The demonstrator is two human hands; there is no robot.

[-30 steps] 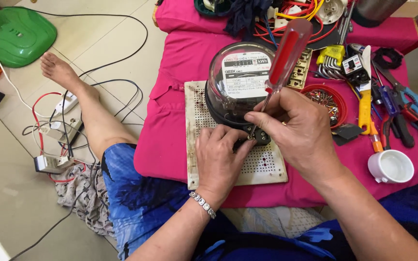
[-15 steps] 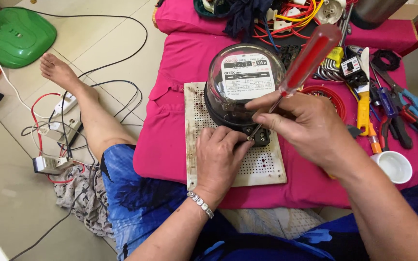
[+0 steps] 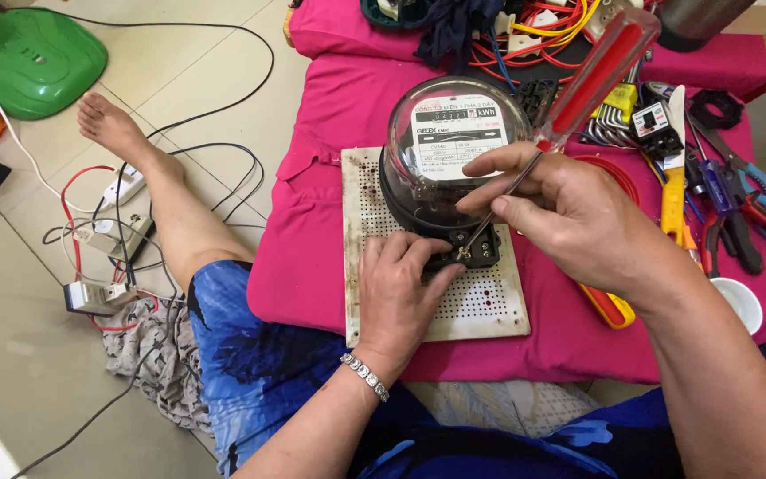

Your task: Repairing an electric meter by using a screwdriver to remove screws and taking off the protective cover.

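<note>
head view, now. centre of the frame: a round electricity meter with a clear dome sits fixed on a white perforated board, which lies on a pink cushion. the left hand, lower centre, rests on the board with its fingers curled together against the black terminal block at the meter's lower edge, steadying it. the right hand, centre right, pinches the thin metal shaft of a red-handled screwdriver between thumb and fingertips; the handle slants to the upper right and the tip sits down in the terminal block.

compared with the head views a second and half a second ago, the right hand has slid off the meter's lower edge toward the right of the frame, and the screwdriver handle has tilted further from upright. the tip remains at the same terminal and the left hand has kept its place, so the judgement is that the same screw is still being worked, with only the grip and angle readjusted.

right edge: pliers and cutters, a yellow-handled tool and a white cup lie on the cushion. upper centre: a tangle of coloured wires. left of frame: a bare leg over loose cables, and a green plastic housing at upper left.
</note>
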